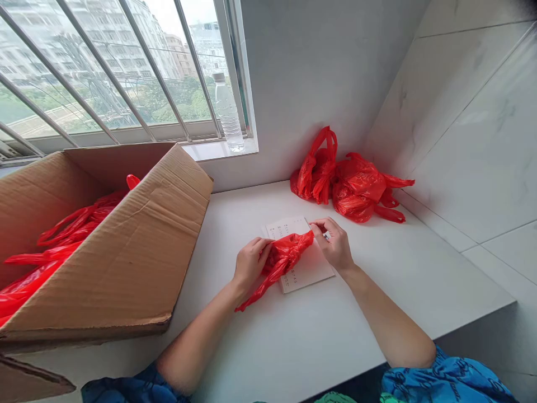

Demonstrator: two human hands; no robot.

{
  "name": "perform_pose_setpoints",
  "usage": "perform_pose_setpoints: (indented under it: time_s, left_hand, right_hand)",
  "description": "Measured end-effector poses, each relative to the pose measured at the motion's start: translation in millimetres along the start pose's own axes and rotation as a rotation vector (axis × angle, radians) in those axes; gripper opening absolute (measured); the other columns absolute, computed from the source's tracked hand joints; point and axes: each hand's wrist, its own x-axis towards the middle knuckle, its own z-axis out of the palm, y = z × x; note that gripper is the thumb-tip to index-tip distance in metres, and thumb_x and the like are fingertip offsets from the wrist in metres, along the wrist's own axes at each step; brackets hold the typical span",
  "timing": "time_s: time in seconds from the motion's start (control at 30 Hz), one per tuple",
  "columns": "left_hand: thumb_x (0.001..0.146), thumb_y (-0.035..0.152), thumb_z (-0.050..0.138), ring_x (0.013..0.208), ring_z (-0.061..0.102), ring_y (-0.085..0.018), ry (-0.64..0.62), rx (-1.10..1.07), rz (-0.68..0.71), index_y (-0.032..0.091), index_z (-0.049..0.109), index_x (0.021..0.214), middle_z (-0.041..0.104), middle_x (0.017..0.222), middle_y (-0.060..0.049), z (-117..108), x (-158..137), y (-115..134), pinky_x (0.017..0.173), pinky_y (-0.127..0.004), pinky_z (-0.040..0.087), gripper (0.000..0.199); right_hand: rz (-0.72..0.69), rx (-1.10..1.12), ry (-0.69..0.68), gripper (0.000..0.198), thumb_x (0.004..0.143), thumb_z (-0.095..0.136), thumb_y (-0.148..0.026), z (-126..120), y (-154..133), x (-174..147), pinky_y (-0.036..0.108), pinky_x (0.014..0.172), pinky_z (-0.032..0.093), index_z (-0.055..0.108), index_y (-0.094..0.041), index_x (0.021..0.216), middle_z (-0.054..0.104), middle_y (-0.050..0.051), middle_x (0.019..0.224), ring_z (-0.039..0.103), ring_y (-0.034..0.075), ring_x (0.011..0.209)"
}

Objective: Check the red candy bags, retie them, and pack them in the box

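A small red plastic bag (pixel 285 254), gathered and twisted near its middle, is held above the table between my two hands. My left hand (pixel 250 262) grips its left side, fingers closed on the film. With thumb and forefinger my right hand (pixel 333 243) pinches the bag's upper right tip. One long end of the bag hangs down toward the lower left. Beneath it lies a white sheet or booklet (pixel 312 273) with rows of small dark marks, partly covered by the bag. What is inside the bag cannot be seen.
At the left a large open cardboard box (pixel 138 240) holds several red plastic bags (pixel 84 224). Two filled red bags (pixel 361 187) sit against the back wall. A clear water bottle (pixel 229 115) stands on the sill of the barred window. The white table (pixel 419 263) ends at the right.
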Motion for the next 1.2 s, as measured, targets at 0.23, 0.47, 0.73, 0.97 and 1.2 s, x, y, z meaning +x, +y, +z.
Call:
perform_pose_setpoints:
  time_s: [0.23,0.47,0.73,0.97,1.2]
  left_hand:
    - [0.096,0.038,0.044,0.062,0.054,-0.013,-0.067,-0.374,-0.212,0.022,0.054,0.124,0.062,0.073,0.002,-2.2,5.4,-13.8,0.063,-0.025,0.043,0.034]
    - [0.093,0.036,0.054,0.095,0.064,-0.018,-0.052,-0.129,-0.004,0.026,0.066,0.105,0.062,0.115,-0.004,-2.6,3.0,3.2,0.085,-0.03,0.049,0.02]
    - [0.091,0.043,0.058,0.085,0.067,-0.017,0.042,-0.484,-0.163,0.02,0.065,0.101,0.068,0.109,-0.007,-5.2,4.2,10.1,0.075,-0.03,0.053,0.027]
    - [0.091,0.029,0.054,0.098,0.066,-0.02,-0.039,-0.349,-0.189,0.02,0.066,0.106,0.07,0.108,-0.005,-11.3,10.3,-2.2,0.085,-0.033,0.054,0.022]
    - [0.096,0.03,0.049,0.123,0.055,-0.023,0.051,0.025,0.102,0.025,0.059,0.125,0.059,0.132,-0.008,-11.4,2.7,36.4,0.099,-0.041,0.05,0.031]
  right_hand:
    - [0.025,0.068,-0.244,0.025,0.091,0.059,-0.038,23.0,0.1,-11.6,0.032,0.072,0.055,0.061,-0.025,0.112,0.068,0.004,0.097,0.064,0.018,0.079]
    - [0.114,0.178,-0.318,0.02,0.089,0.057,-0.024,40.8,7.3,-14.7,0.035,0.08,0.057,0.062,-0.024,0.109,0.07,0.003,0.1,0.068,0.018,0.088]
    - [0.064,0.254,-0.102,0.018,0.095,0.054,-0.03,19.9,-16.1,-11.0,0.033,0.08,0.058,0.059,-0.026,0.112,0.066,0.002,0.096,0.065,0.016,0.087]
    - [-0.121,0.024,-0.195,0.019,0.097,0.049,-0.024,17.4,-7.4,-10.1,0.034,0.074,0.057,0.059,-0.025,0.114,0.067,0.005,0.101,0.066,0.019,0.086]
    - [-0.061,-0.025,-0.302,0.018,0.094,0.054,-0.026,20.3,-4.6,-9.3,0.035,0.079,0.057,0.063,-0.025,0.11,0.068,0.003,0.101,0.067,0.019,0.089]
